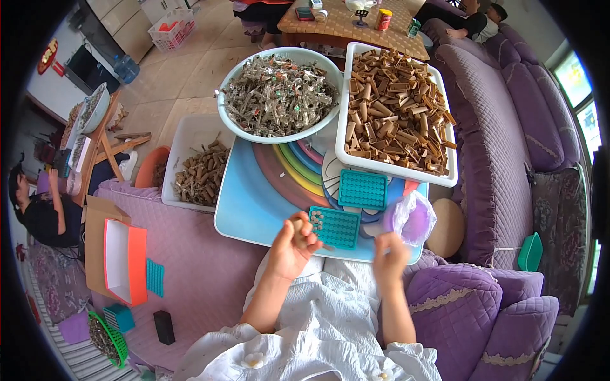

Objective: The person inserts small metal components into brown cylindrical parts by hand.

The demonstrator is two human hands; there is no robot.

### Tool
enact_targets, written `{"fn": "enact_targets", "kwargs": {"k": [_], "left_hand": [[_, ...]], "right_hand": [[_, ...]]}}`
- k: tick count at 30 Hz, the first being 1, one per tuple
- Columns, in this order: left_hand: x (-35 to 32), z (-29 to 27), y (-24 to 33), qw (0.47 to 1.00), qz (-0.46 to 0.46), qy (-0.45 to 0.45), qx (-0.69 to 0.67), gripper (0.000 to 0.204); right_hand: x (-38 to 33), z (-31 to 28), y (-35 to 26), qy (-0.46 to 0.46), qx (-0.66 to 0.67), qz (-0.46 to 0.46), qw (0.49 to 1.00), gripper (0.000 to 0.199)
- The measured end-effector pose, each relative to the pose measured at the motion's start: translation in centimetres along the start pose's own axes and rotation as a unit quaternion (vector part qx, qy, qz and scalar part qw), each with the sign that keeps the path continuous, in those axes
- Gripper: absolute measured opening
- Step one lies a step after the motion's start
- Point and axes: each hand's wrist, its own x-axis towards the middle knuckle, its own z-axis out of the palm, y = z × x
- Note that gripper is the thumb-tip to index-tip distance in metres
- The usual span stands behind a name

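Note:
My left hand (289, 251) is closed around a small tan tube-like piece (299, 236), partly hidden by the fingers. Just beyond it, a teal tray (343, 230) with rows of small pockets lies on the table, and a few small pale round pieces (316, 220) sit at its left end. My right hand (391, 257), smeared by motion, hovers at the table's near edge. Close to it stands a purple bowl lined with a clear plastic bag (414, 219). A second teal tray (363, 189) lies farther back.
On the colourful table (248, 219) are a basin of clear and metallic parts (229, 120) and a white bin of brown curved pieces (341, 149). Left of it stands a translucent bin (184, 136) of tan pieces. Purple sofas flank me. Another person (47, 216) sits far left.

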Motion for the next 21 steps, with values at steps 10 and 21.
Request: {"fn": "enact_targets", "kwargs": {"k": [10, 21], "left_hand": [[-0.9, -0.9, -0.2, 0.999, -0.023, 0.018, -0.03, 0.03], [-1.0, -1.5, -0.5, 0.999, -0.032, 0.006, -0.04, 0.031]], "right_hand": [[5.3, -5.2, 8.3, -0.263, -0.415, -0.034, 0.87, 0.007], [5.4, -3.4, 11.5, -0.304, -0.411, -0.016, 0.859, 0.013]]}}
